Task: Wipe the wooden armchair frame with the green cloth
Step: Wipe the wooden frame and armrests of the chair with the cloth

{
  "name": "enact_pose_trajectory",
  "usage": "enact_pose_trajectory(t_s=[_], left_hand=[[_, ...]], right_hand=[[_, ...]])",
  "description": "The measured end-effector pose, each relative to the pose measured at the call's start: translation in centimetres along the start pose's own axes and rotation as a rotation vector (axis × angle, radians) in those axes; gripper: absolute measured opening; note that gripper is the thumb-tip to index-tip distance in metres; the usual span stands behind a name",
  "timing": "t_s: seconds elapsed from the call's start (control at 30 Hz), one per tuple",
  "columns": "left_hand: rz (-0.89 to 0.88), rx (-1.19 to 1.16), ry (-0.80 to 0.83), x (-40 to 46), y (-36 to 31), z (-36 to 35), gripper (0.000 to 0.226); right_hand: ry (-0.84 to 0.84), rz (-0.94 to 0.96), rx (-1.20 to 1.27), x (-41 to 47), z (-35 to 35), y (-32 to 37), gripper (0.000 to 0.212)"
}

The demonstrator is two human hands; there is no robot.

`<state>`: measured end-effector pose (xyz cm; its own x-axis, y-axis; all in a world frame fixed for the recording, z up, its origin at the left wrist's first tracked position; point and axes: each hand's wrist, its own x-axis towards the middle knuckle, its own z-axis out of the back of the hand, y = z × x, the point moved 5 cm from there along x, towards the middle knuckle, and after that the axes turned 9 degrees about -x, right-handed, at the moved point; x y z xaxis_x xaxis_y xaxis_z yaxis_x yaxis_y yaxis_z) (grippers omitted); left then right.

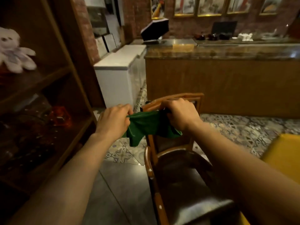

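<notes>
Sitting on the far left is a white teddy bear (12, 49), up on a brown wooden shelf (53, 73). Lower down on that shelf there is something red and shiny (62, 117), but it is too dark and blurry to say what it is.

Next comes the left hand (113, 120). Its fingers are pinched tight on the left end of the green cloth (146, 125). The cloth is stretched between both hands, and one loose corner hangs down in the air. The cloth is right by the top of the chair back, but I cannot tell if it touches the wood.

Behind the hands stands a white chest freezer (120, 69) on a floor (126, 153) with patterned tiles.

The right hand (180, 114) is closed tight on the right end of the cloth. This hand is up at the top rail of the wooden armchair frame (183, 97). The chair has a dark seat (186, 179), and its arm on the left side runs down toward the bottom of the picture.

Past the chair is a long wooden counter (227, 82) with a shiny top. Pictures (211, 5) in gold frames hang on the brick wall above it. At the far right edge there is something yellow (284, 156).
</notes>
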<state>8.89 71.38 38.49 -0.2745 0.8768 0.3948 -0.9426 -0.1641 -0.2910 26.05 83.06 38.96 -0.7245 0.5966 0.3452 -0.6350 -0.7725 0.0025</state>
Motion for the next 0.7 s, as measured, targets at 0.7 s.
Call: enact_pose_trajectory(t_s=[0.7], left_hand=[[0.134,-0.210,0.538,-19.6,4.8,-33.0,0.026]], right_hand=[[0.514,-0.129,0.220,-19.2,-32.7,0.8,0.045]])
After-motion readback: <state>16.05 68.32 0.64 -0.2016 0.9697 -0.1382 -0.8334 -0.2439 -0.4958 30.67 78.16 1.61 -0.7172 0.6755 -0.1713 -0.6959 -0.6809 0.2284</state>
